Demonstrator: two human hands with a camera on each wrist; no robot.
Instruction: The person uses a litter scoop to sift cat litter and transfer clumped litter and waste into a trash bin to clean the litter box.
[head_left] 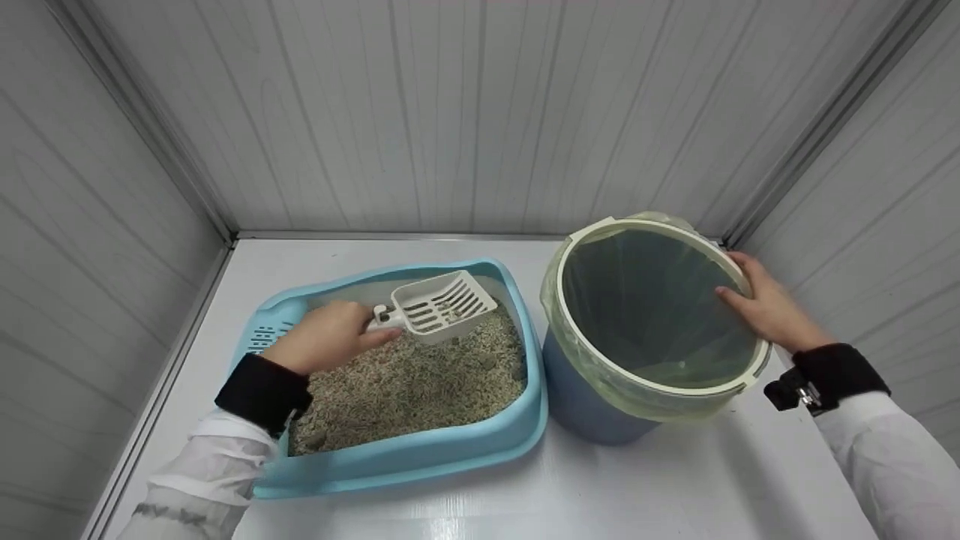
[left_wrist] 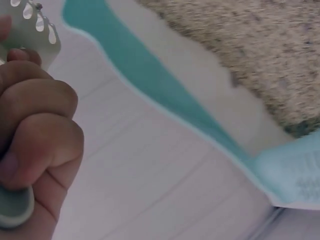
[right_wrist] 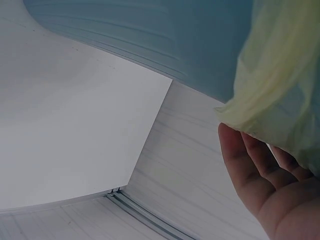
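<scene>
A: Head view first: the left hand (head_left: 326, 337) is over the blue litter tray (head_left: 420, 450), fingers curled tight round the handle of the white slotted scoop (head_left: 439, 304).

B: And the scoop itself?

A: Its head sits at the far end of the tray, just above the litter (head_left: 420, 382), tilted a little, with nothing much showing in it (hard to tell through the slots). The left wrist view confirms the grip: the fingers (left_wrist: 47, 135) are wrapped round the handle, knuckles bunched, with the tray's blue rim and pale inner wall running past beside them.

B: Over to the other side?

A: The right hand (head_left: 769, 307) rests on the far right rim of the bin (head_left: 592, 397), a blue bucket lined with a yellowish bag (head_left: 600, 367) held under a cream ring. Its fingers reach over the ring into the mouth, thumb on the outside, so they are closed on the rim. In the right wrist view the fingers (right_wrist: 250, 165) lie fairly straight against the bag's loose edge.

B: Placement?

A: Tray on the left, bin just beside it on the right, both standing on the white bench (head_left: 637, 487), grey panelled walls (head_left: 480, 112) all round.
</scene>
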